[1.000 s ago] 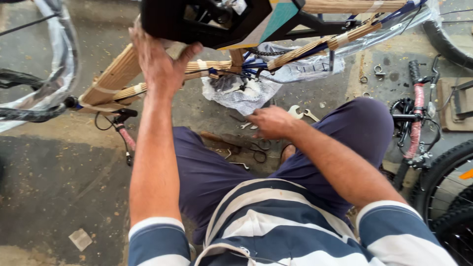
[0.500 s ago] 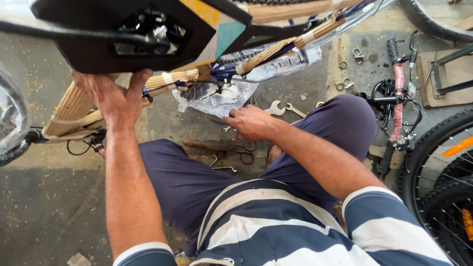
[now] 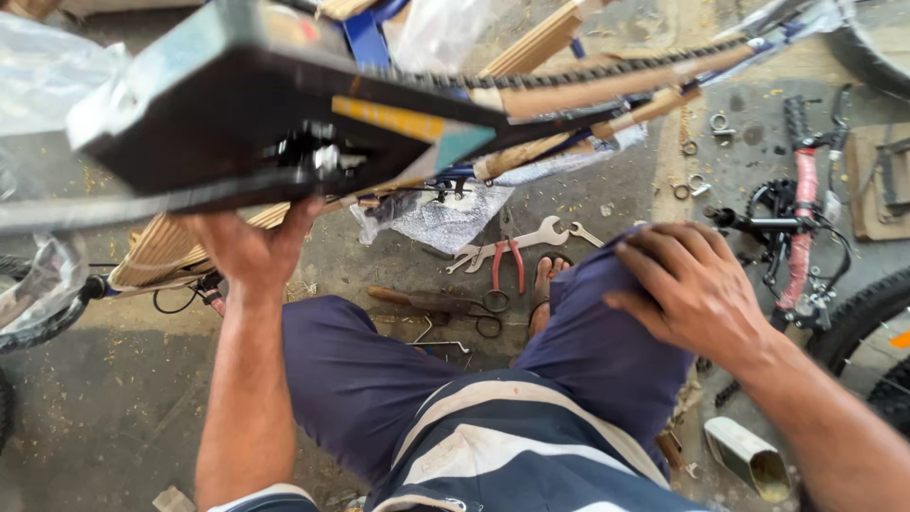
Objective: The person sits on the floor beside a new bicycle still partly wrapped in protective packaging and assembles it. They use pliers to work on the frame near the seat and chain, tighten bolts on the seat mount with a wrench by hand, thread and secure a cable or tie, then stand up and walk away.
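An upturned bicycle frame wrapped in brown cardboard fills the top, with a black saddle-like part close to the camera and a chain along it. My left hand is raised and grips the frame under the black part. My right hand rests flat on my right knee, fingers spread, holding nothing. I am squatting in dark blue trousers and a striped shirt.
On the concrete floor between my knees lie red-handled pliers, spanners, scissors and a crumpled plastic sheet. A bicycle part with red tape and a tyre stand right. A metal tube lies at bottom right.
My right hand has left the tools on the floor and come back onto my right knee. The frame has swung closer; my left hand still holds it.
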Available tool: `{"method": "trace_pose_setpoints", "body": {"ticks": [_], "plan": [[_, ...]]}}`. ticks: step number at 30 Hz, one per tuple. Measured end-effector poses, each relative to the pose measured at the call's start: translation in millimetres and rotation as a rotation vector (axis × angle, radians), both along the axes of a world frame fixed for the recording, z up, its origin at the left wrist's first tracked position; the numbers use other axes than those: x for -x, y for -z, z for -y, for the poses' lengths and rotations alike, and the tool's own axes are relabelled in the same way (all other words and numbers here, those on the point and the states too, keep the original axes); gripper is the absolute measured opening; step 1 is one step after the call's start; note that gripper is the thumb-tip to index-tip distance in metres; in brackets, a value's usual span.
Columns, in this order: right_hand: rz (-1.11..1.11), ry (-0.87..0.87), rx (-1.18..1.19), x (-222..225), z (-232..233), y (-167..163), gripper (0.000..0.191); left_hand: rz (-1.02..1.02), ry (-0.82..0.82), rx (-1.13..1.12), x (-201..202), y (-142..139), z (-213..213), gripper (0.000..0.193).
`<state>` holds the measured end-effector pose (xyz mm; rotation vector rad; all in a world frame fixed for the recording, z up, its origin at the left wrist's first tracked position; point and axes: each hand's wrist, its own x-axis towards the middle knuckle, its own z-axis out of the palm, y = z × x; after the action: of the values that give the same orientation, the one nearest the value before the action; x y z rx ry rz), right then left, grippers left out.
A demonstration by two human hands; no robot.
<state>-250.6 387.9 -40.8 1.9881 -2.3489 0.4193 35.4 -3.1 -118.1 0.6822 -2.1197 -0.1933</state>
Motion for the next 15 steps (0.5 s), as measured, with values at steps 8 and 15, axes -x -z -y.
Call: {"method": "trace_pose_setpoints", "body": {"ticks": [8, 15], "plan": [[0.16, -0.309, -0.06, 60.8, 43.4, 40.5, 0.046, 0.091, -0.021, -0.185, 3.7, -3.1, 7.2, 0.077], [0.371, -0.431, -0.228, 94.0, 93.9, 34.2, 0.04, 0.148, -0.168, -0.153, 22.7, -16.9, -0.3, 0.072]]}}
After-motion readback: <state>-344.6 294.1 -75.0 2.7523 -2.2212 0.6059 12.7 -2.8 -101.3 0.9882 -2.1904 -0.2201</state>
